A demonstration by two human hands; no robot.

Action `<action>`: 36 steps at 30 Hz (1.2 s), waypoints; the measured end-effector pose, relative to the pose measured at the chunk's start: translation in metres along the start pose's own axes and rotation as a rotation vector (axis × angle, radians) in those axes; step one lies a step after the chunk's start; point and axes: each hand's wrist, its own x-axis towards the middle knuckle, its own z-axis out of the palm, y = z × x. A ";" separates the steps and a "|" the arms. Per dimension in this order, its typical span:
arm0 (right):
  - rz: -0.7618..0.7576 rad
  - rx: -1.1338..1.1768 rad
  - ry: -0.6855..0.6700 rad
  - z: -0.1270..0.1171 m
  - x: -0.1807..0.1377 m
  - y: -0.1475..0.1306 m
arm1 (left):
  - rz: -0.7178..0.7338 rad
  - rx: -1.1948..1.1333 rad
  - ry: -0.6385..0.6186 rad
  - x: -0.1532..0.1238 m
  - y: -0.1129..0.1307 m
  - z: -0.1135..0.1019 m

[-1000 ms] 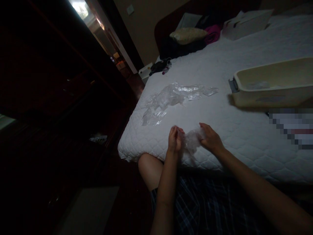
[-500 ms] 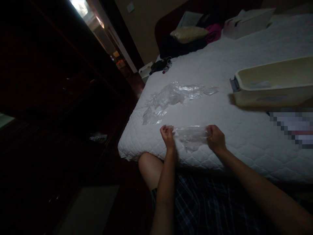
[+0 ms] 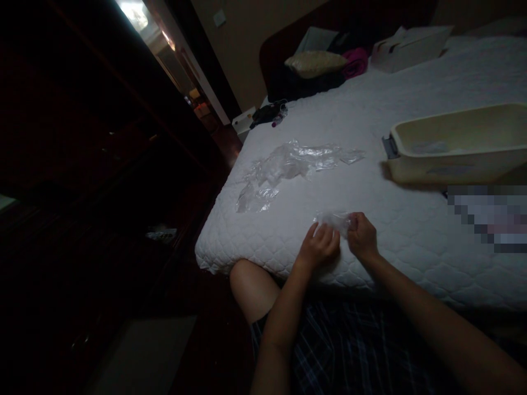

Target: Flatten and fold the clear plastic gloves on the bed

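A small clear plastic bag [image 3: 334, 220] lies bunched on the white quilted bed [image 3: 370, 126] near its front edge. My right hand [image 3: 362, 237] is closed, pinching the bag's right end. My left hand [image 3: 319, 248] rests right beside it, fingers curled onto the bag's left part. The two hands almost touch. A heap of more clear plastic bags [image 3: 288, 164] lies on the bed farther back and to the left.
A cream plastic tub [image 3: 448, 164] stands on the bed at the right. Pillows, dark and pink clothes [image 3: 317, 68] and a white box [image 3: 407, 41] lie at the far end. Dark floor and furniture fill the left. My knee [image 3: 251, 285] is below the bed edge.
The bag was held stretched between my two hands. My left hand has since moved right, next to my right hand, and the bag is now bunched together.
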 end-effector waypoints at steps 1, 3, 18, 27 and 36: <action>0.000 -0.001 -0.001 0.000 0.000 0.000 | -0.022 0.017 -0.025 0.004 0.000 -0.002; -0.004 -0.005 -0.006 -0.001 0.000 0.001 | -0.116 0.081 -0.037 0.010 0.001 -0.004; 0.004 -0.133 -0.024 0.001 -0.003 0.000 | -0.323 0.181 0.012 0.012 -0.002 -0.005; 0.057 -0.198 -0.066 0.002 -0.003 -0.001 | -0.364 0.209 0.012 0.012 -0.004 -0.002; 0.007 -0.080 -0.028 -0.001 -0.002 -0.003 | -0.621 -0.277 0.081 0.018 -0.012 -0.026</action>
